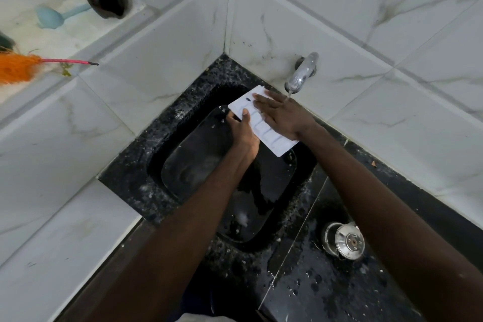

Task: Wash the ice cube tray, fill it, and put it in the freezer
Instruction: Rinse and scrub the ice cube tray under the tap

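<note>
White marbled tiles meet in a corner above a wet black tabletop with a sunken sink. Over the sink, just below the running tap, is the white tray. The left hand has its grip clasped on the tray's near edge, thumb on top. The right hand lies flat on it, grip released, fingers straight. A steel pot stands on the tabletop at right. An orange duster lies on the ledge at left.
</note>
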